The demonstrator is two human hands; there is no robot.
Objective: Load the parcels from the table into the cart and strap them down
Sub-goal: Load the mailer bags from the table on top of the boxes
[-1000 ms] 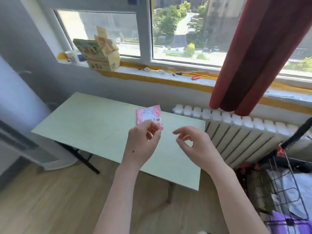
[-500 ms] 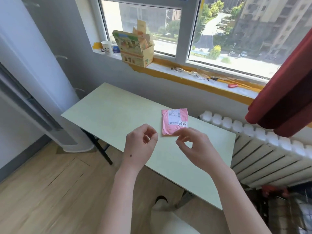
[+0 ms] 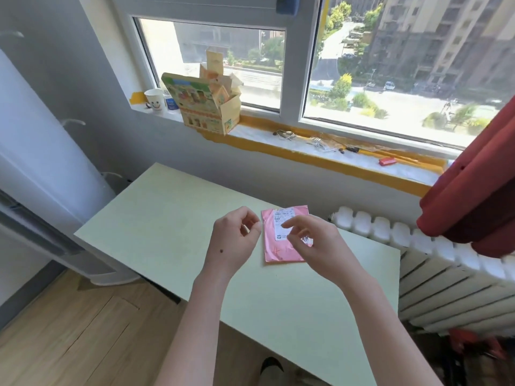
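A flat pink parcel (image 3: 278, 247) with a white label lies on the pale green table (image 3: 167, 218) near its far right edge. My right hand (image 3: 315, 246) hovers over the parcel's right half with loosely curled fingers and covers part of it; whether it touches the parcel is unclear. My left hand (image 3: 232, 242) hangs just left of the parcel, fingers loosely curled, holding nothing. The cart is almost out of view; only dark and red parts show at the bottom right.
A white radiator (image 3: 418, 260) runs along the wall right of the table under a red curtain (image 3: 473, 190). On the windowsill stand an open cardboard box (image 3: 206, 107), a paper cup (image 3: 154, 99) and small tools. A tall white appliance (image 3: 41, 176) stands at the left.
The view swung left and moved nearer the table, and the cart left the frame. Both hands came forward; my right hand now reaches over the pink parcel.
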